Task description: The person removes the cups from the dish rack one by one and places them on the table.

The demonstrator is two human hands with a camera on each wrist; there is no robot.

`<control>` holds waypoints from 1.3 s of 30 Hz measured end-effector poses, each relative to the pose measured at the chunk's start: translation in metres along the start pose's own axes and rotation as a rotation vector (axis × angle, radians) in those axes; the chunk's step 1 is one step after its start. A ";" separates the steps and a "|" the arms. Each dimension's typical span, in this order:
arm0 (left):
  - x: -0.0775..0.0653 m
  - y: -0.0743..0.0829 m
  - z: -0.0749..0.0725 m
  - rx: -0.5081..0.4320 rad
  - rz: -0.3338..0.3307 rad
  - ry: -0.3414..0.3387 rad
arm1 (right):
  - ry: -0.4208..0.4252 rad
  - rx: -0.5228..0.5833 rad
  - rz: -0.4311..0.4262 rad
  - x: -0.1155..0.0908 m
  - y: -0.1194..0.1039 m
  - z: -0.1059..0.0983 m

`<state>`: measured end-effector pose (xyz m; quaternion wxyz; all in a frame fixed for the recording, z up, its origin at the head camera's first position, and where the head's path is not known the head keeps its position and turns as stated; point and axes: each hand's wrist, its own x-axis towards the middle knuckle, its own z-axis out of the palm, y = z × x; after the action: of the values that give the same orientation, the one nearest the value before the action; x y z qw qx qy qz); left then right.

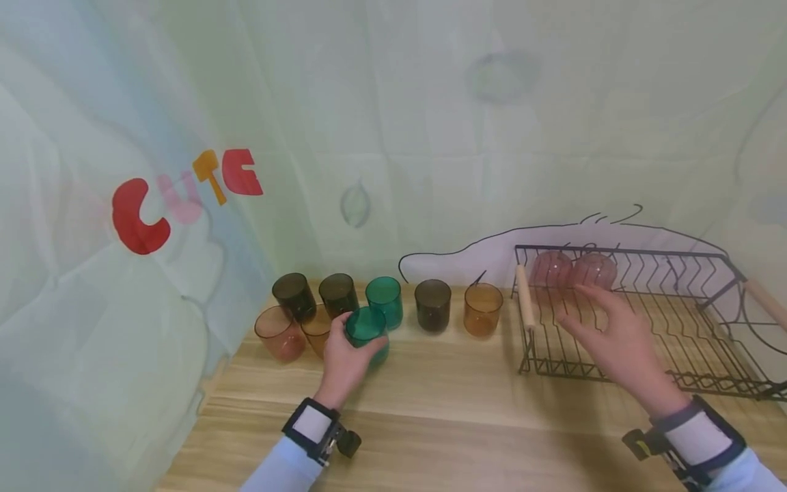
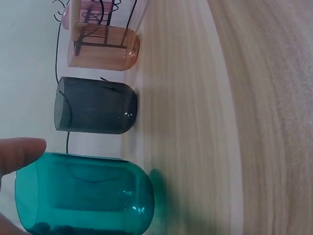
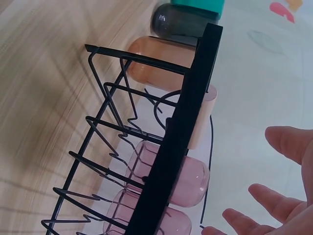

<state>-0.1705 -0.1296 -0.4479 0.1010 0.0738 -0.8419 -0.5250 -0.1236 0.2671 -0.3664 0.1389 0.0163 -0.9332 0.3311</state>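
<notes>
My left hand (image 1: pixel 344 359) holds a clear teal cup (image 1: pixel 367 324) by its rim, thumb on the right side and fingers on the left. In the left wrist view, the thumb (image 2: pixel 22 152) lies at the rim of this teal cup, which is close over the wooden table. Behind it stands a second teal cup (image 1: pixel 384 295). An amber cup (image 1: pixel 315 329) is partly hidden by the left hand. My right hand (image 1: pixel 627 342) is over the black wire dish rack (image 1: pixel 615 372), fingers spread and holding nothing. Two pink cups (image 1: pixel 552 268) stand upside down at the rack's back left.
A pink cup (image 1: pixel 281 335) stands at the left end, in front of dark grey cups (image 1: pixel 294 295). Another dark grey cup (image 1: pixel 433 307) and an amber cup (image 1: pixel 483 311) stand between the left hand and the rack. A printed curtain (image 1: pixel 393 171) hangs behind.
</notes>
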 end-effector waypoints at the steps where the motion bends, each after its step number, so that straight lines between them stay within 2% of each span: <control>1: 0.000 -0.001 0.001 0.003 -0.001 -0.001 | -0.002 0.006 0.002 0.000 0.000 0.000; 9: 0.000 -0.003 0.006 0.006 -0.011 -0.021 | -0.024 0.040 -0.003 0.000 0.003 0.002; 22: -0.004 -0.003 0.006 0.031 0.003 -0.030 | -0.023 0.040 -0.023 0.000 0.002 0.002; 27: -0.008 0.007 0.003 0.058 0.049 -0.015 | -0.018 0.014 -0.022 0.000 0.002 -0.001; 31: -0.015 0.021 0.002 0.069 0.125 0.009 | 0.000 0.025 -0.054 0.001 0.004 -0.003; 39: -0.026 0.049 0.001 0.097 0.265 -0.007 | 0.035 0.029 -0.068 0.010 0.006 -0.014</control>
<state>-0.1462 -0.1010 -0.4074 0.1629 -0.0351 -0.8691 -0.4658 -0.1308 0.2812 -0.3575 0.1661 0.0441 -0.9247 0.3397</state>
